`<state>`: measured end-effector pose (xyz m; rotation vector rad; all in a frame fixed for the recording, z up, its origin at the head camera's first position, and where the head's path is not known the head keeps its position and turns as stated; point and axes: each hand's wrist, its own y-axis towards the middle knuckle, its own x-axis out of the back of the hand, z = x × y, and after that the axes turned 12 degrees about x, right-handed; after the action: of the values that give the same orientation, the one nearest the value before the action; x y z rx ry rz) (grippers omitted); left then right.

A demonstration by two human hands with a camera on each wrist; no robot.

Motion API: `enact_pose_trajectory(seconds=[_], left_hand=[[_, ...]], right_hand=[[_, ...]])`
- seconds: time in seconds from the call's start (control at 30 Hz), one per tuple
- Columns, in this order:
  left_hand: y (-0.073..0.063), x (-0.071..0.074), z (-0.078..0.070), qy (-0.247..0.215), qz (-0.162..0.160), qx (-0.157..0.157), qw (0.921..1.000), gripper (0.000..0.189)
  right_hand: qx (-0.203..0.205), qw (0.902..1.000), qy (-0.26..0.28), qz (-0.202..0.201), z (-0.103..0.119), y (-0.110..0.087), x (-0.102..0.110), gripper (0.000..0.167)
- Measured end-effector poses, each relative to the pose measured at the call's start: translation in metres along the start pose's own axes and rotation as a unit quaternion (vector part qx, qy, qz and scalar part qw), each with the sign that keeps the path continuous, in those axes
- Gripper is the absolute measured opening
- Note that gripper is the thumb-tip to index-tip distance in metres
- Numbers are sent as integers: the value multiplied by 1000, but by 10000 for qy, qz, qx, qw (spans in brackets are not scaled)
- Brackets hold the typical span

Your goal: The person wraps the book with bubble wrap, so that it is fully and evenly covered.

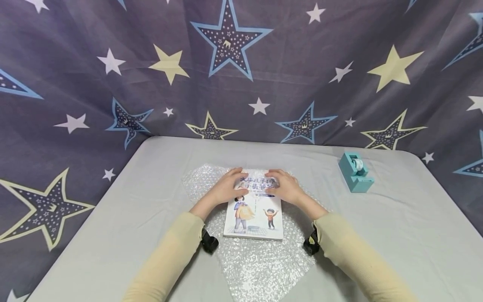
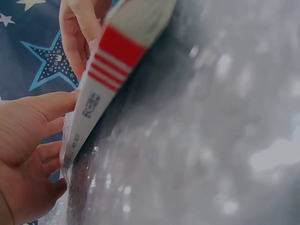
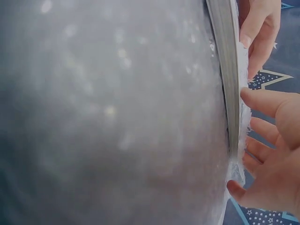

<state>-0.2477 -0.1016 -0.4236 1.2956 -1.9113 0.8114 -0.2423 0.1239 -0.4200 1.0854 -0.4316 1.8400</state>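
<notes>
A white picture book [image 1: 260, 218] lies flat, cover up, on a sheet of bubble wrap [image 1: 260, 268] in the middle of the table. Clear wrap seems to lie over the top part of its cover. My left hand [image 1: 226, 188] rests at the book's upper left edge with fingers spread. At the upper right edge, my right hand [image 1: 287, 188] touches it the same way. In the left wrist view the spine [image 2: 101, 89] shows red stripes, and the left hand [image 2: 28, 150] has its fingers on the wrap. The right wrist view shows page edges [image 3: 227, 70] beside the extended right hand [image 3: 276, 150].
A teal tape dispenser [image 1: 356, 174] with a roll of clear tape stands at the back right of the table [image 1: 151, 201]. Bubble wrap spreads beyond the book toward the far left and the near side. A starry dark curtain [image 1: 264, 63] hangs behind the table.
</notes>
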Motion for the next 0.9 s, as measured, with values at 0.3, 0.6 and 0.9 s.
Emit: enact_pose_trajectory(seconds=[0.3,0.6,0.9], left_hand=[[-5,-2,1,-332,12,-166,9993,57],[-2,-8,3,-668,0,98,9977,58],[-3,-16,-6,-440,-661,77,9968,55]], right_hand=[[-3,9999,119,-24,-1,-2,-1,50],[58,9999,71,-42,0,-2,0,48],[109,9999,69,-56,0,-3,0,48]])
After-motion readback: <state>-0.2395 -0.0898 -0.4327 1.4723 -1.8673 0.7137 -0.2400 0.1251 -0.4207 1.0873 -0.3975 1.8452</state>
